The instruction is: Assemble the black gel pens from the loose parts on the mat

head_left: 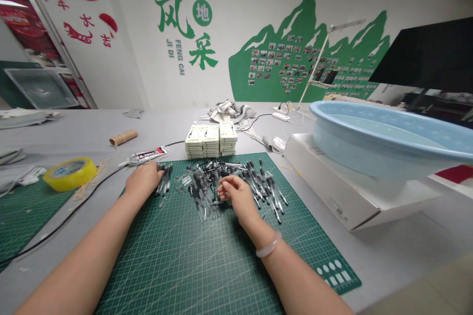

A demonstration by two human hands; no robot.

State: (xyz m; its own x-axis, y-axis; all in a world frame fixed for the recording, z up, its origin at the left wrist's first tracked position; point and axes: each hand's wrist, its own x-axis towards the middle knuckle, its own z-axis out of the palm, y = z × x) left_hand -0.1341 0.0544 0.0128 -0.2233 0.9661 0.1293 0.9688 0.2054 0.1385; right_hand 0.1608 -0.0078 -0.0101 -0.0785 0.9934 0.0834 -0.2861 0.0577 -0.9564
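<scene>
The wall (136,74) reads "基地风采" and "JI DI FENG CAI".

The near half of the green gridded cutting mat (177,266) is bare, so a hand can pass there low, from one side to the other. Farther back, the wide heap of black-and-clear pens (207,182) stands in the way. Directly behind the heap, the stacked small white-and-green boxes (210,141) make a low wall. On the right, the long white cardboard box (332,187) blocks the side, and the large light-blue plastic basin (369,142) on it rises higher. Between this box and the mat there is a narrow strip of grey table (295,187), crossed by a thin yellow string (291,169).
</scene>
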